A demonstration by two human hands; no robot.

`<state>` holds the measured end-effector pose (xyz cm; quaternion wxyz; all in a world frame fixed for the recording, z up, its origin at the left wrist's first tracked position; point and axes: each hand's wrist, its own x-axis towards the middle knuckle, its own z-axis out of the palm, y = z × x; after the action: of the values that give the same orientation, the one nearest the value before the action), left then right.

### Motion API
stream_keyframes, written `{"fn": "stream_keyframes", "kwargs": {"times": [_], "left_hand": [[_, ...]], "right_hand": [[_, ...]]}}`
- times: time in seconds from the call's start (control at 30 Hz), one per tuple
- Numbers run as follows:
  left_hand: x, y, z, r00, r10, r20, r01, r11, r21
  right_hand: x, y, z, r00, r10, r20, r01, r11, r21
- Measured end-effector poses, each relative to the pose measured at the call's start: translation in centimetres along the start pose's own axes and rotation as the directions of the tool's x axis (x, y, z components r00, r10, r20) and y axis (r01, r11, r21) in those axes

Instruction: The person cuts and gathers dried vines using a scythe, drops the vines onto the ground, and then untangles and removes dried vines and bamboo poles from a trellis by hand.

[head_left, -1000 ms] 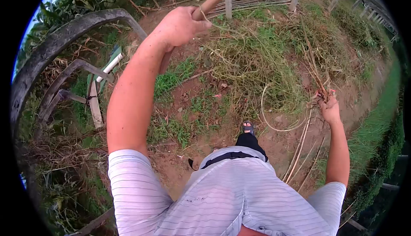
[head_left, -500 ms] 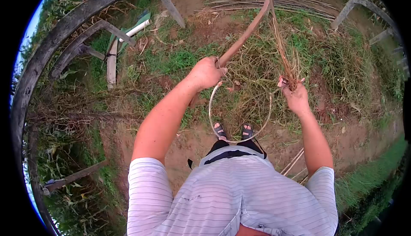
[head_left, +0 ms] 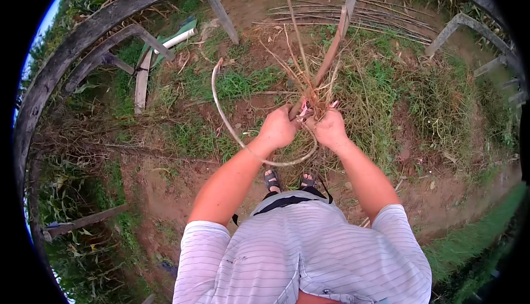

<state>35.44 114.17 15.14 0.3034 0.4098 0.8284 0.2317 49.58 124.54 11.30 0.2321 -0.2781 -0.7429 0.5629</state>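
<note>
My left hand (head_left: 280,127) is wrapped round a brown wooden pole (head_left: 331,53) that slants up and to the right. Close beside it, my right hand (head_left: 329,127) grips a bundle of dry stalks (head_left: 305,76) with pink bits at its base. The stalks cross over the pole just above both hands. A pale, thin hose-like loop (head_left: 225,117) hangs from between the hands, curving left over my left forearm, its free end up at the left. The fingertips of both hands are partly hidden by the stalks.
Grey curved frames (head_left: 77,33) stand at the left, with others at the upper right. Long thin poles (head_left: 381,17) lie on the ground ahead. A white pipe (head_left: 179,37) rests at the upper left. Cut grass and weeds (head_left: 370,105) cover soil before my sandalled feet.
My hands have come together at the middle, the left lowered and the right moved left with the stalks. The loop has swung left. Both feet now show side by side.
</note>
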Motion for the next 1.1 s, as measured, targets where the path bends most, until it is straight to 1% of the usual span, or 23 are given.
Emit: {"fn": "stream_keyframes", "kwargs": {"times": [0.07,0.1,0.13,0.17,0.2,0.23,0.27,0.3,0.37,0.4,0.47,0.53,0.6,0.67,0.73,0.8,0.87,0.9,0.93,1.0,1.03,1.07,1.1], "left_hand": [[-0.7,-1.1,-0.6,0.999,-0.028,-0.044,0.029,0.999,0.015],[-1.0,-2.8,-0.8,0.995,-0.066,-0.071,0.069,0.997,0.035],[-1.3,-4.5,-1.2,0.99,-0.106,-0.095,0.112,0.992,0.055],[-1.7,-6.2,-1.8,0.979,-0.182,-0.091,0.188,0.98,0.063],[-2.4,-8.2,-2.4,0.962,-0.26,-0.084,0.266,0.961,0.07],[-3.3,-10.6,-2.9,0.95,-0.296,-0.102,0.304,0.949,0.082],[-4.3,-13.2,-3.2,0.937,-0.329,-0.12,0.34,0.936,0.094],[-5.6,-15.9,-3.3,0.904,-0.401,-0.147,0.413,0.908,0.067],[-9.6,-20.9,-3.5,0.823,-0.536,-0.188,0.543,0.84,-0.015],[-12.1,-22.6,-3.5,0.776,-0.597,-0.201,0.597,0.799,-0.067],[-17.0,-23.8,-3.6,0.622,-0.768,-0.148,0.723,0.637,-0.266],[-22.7,-28.4,-1.8,0.552,-0.821,-0.146,0.741,0.563,-0.366],[-26.9,-26.9,-0.7,0.447,-0.885,-0.131,0.788,0.459,-0.41],[-32.3,-30.7,2.9,0.494,-0.849,-0.185,0.737,0.522,-0.429],[-35.1,-26.5,3.7,0.388,-0.92,-0.052,0.77,0.354,-0.531],[-38.3,-26.0,6.3,0.333,-0.943,0.002,0.743,0.262,-0.616],[-40.2,-25.0,8.2,0.319,-0.947,0.033,0.745,0.229,-0.627],[-41.4,-24.4,8.8,0.308,-0.95,0.055,0.746,0.205,-0.634],[-42.5,-24.9,10.1,0.272,-0.959,0.078,0.738,0.155,-0.657],[-43.4,-23.9,10.6,0.218,-0.974,0.068,0.803,0.139,-0.58],[-44.3,-24.4,11.3,0.176,-0.983,0.047,0.812,0.118,-0.571],[-45.1,-25.0,11.5,0.159,-0.983,0.091,0.811,0.078,-0.58],[-45.1,-24.3,11.1,0.186,-0.982,0.033,0.826,0.138,-0.546]], "right_hand": [[0.4,-0.9,-0.9,0.995,0.059,-0.081,-0.073,0.981,-0.177],[1.2,1.4,-1.4,0.994,0.022,-0.104,-0.04,0.984,-0.172],[1.6,0.7,-2.6,0.977,-0.13,-0.172,0.1,0.98,-0.172],[2.3,0.0,-3.9,0.974,-0.055,-0.22,0.061,0.998,0.021],[2.8,-1.2,-5.8,0.952,-0.094,-0.293,0.061,0.991,-0.12],[3.0,-2.6,-7.9,0.921,-0.238,-0.309,0.098,0.907,-0.409],[3.7,-3.0,-9.1,0.894,-0.169,-0.415,0.063,0.964,-0.258],[4.7,-2.9,-11.3,0.854,-0.355,-0.381,0.129,0.853,-0.505],[6.5,-2.4,-14.1,0.829,-0.212,-0.518,-0.076,0.874,-0.48],[7.0,-4.3,-15.0,0.841,-0.035,-0.541,-0.281,0.826,-0.489],[9.4,-2.7,-16.8,0.843,-0.079,-0.533,-0.272,0.791,-0.548],[12.6,-0.8,-17.9,0.868,0.005,-0.496,-0.342,0.731,-0.591],[16.0,4.2,-18.6,0.891,0.326,-0.316,-0.454,0.647,-0.613],[17.7,13.4,-18.7,0.887,0.451,-0.097,-0.356,0.536,-0.765],[14.9,13.5,-16.3,0.802,0.579,-0.148,-0.444,0.412,-0.795],[10.9,17.2,-13.8,0.872,0.408,-0.269,-0.477,0.588,-0.653],[6.2,20.7,-11.5,0.864,0.344,-0.368,-0.503,0.615,-0.607],[3.7,21.6,-10.4,0.816,0.458,-0.352,-0.569,0.535,-0.624],[0.5,25.3,-9.2,0.842,0.416,-0.343,-0.52,0.459,-0.72],[-6.0,27.2,-7.8,0.755,0.635,-0.163,-0.54,0.462,-0.703],[-8.8,24.9,-6.4,0.65,0.736,-0.187,-0.582,0.324,-0.746],[-13.4,33.3,-7.1,0.739,0.65,-0.176,-0.495,0.347,-0.796],[-15.3,34.2,-8.0,0.427,0.897,-0.115,-0.731,0.267,-0.628]]}}
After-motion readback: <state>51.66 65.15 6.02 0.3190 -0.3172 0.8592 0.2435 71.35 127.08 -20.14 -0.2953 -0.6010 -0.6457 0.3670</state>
